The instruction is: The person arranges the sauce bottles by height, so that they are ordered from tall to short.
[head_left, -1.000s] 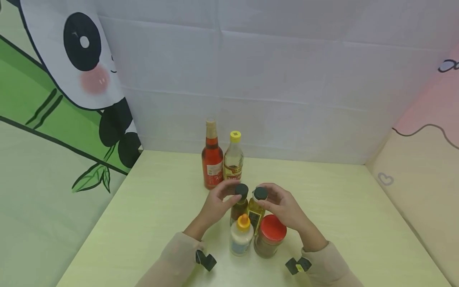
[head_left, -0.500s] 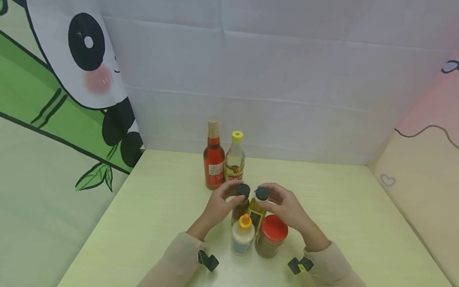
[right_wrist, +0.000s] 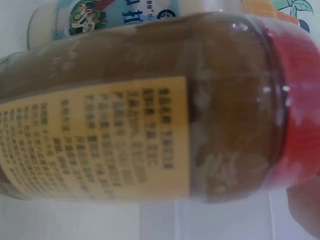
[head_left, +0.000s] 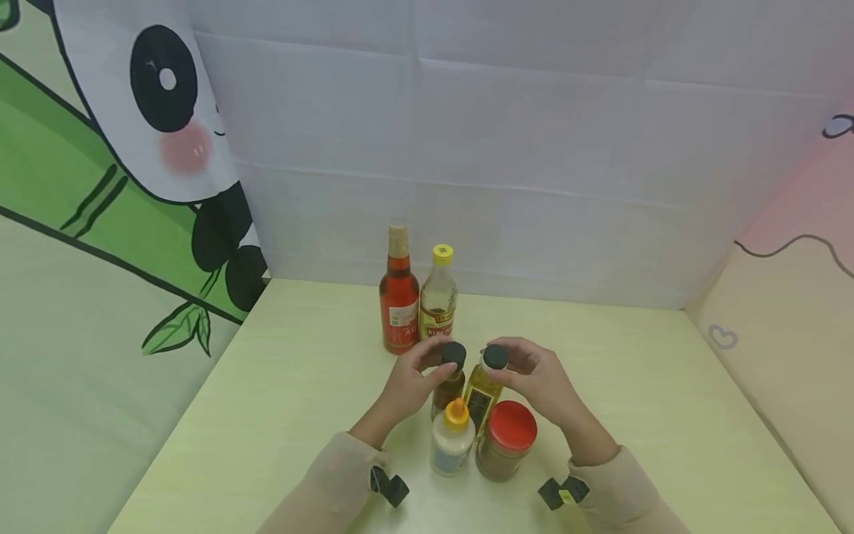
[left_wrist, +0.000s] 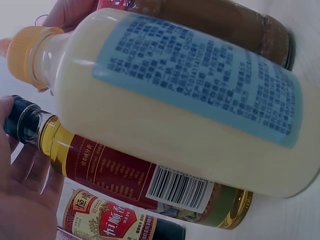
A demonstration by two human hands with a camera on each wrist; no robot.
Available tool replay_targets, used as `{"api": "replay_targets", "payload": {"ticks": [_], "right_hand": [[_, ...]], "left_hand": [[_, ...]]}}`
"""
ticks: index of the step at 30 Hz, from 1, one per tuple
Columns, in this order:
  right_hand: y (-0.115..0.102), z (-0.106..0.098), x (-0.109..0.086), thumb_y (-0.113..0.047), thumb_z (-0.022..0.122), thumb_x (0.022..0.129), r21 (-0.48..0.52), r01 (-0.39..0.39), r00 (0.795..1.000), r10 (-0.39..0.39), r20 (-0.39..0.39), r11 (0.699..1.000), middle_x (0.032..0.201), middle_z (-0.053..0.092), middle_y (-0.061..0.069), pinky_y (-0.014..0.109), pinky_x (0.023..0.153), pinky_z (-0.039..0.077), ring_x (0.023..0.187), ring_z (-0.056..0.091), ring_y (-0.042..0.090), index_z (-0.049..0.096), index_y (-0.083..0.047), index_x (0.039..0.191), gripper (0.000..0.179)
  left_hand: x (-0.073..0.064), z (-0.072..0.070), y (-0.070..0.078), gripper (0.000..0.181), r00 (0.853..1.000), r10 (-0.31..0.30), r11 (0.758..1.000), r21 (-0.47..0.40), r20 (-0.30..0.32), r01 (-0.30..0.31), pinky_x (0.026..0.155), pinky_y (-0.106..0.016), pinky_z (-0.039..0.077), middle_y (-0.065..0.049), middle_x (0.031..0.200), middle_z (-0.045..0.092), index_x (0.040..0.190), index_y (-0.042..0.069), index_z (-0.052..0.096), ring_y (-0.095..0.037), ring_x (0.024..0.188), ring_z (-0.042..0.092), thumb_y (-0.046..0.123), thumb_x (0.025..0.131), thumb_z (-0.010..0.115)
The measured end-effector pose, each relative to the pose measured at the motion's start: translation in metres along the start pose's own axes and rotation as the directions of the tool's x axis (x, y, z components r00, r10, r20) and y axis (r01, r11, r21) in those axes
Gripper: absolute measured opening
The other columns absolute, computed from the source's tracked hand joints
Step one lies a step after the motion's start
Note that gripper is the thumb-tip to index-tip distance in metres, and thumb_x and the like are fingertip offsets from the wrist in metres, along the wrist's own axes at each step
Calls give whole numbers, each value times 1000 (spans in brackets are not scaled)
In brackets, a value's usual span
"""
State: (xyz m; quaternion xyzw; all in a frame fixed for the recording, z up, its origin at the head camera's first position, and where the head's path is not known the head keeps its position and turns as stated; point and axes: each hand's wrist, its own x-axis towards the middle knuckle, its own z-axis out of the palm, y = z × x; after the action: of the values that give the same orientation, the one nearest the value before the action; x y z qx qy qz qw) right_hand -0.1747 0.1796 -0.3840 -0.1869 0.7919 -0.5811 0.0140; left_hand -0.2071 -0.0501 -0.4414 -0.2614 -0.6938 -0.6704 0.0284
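- Tall red bottle [head_left: 400, 311]: it stands upright at the back, so a backward swing of your knuckles could topple it.
- Left hand [head_left: 408, 384]: your fingers pinch the amber bottle [head_left: 448, 393] at its cap; held only that high, it could swing or slip if lifted.
- Yellow-capped bottle [head_left: 438, 298]: it stands behind that hand, easily nudged; you can't tell whether they touch.
- Squeeze bottle [head_left: 451, 446]: it stands on the surface [head_left: 634, 386] before the amber bottle, and a pull towards you could tip it.
- Golden bottle [head_left: 478, 406]: it sits just right of the amber bottle, behind the red-lidded jar [head_left: 505, 443]; a sideways drag could knock either.
- Right hand [head_left: 542, 378]: your fingers pinch the golden bottle's cap; if loose, that cap could twist and drop it.
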Motion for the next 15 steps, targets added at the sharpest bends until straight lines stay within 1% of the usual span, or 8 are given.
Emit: {"api": "replay_targets", "payload": {"ticks": [3, 5, 10, 12, 15], "right_hand": [[0, -2, 2, -10, 73, 88, -15, -5, 1000, 5, -14, 1000, 113, 67, 12, 48, 94, 48, 111, 61, 32, 61, -2, 122, 37], [-1, -4, 4, -11, 73, 88, -27, -11, 1000, 11, -19, 1000, 113, 67, 11, 47, 94, 49, 110, 61, 31, 61, -3, 123, 38], [0, -8, 8, -11, 74, 88, -48, -25, 999, 24, -21, 999, 108, 67, 11, 39, 86, 52, 99, 63, 28, 61, -3, 123, 38], [0, -9, 10, -12, 74, 88, -52, -27, 999, 26, -21, 998, 107, 67, 11, 38, 84, 53, 96, 63, 27, 61, -3, 123, 39], [-1, -12, 14, -12, 73, 88, -51, -24, 1000, 23, -18, 998, 109, 67, 12, 39, 86, 52, 100, 64, 27, 60, -1, 124, 40]], "left_hand": [[0, 0, 0, 40, 1000, 9, 1000, 9, -6, -9, 95, -48, 47, -21, 121, 61, 128, -8, 54, -33, 109, 61, 4, 92, 65], [0, 0, 0, 39, 1000, 16, 1000, 7, -6, -16, 95, -47, 47, -20, 121, 61, 128, -8, 54, -33, 109, 61, 4, 92, 65], [0, 0, -2, 39, 1000, 11, 1000, -6, -5, -11, 95, -46, 48, -20, 120, 61, 128, -8, 55, -37, 108, 60, 2, 92, 66], [0, 1, -2, 39, 1000, 3, 1000, -9, -5, -3, 94, -45, 49, -20, 120, 61, 128, -8, 54, -37, 108, 60, 2, 92, 65], [0, 1, -2, 40, 1000, -4, 1000, -18, -8, 4, 95, -44, 48, -21, 122, 60, 129, -9, 53, -37, 110, 59, 0, 92, 64]]}}
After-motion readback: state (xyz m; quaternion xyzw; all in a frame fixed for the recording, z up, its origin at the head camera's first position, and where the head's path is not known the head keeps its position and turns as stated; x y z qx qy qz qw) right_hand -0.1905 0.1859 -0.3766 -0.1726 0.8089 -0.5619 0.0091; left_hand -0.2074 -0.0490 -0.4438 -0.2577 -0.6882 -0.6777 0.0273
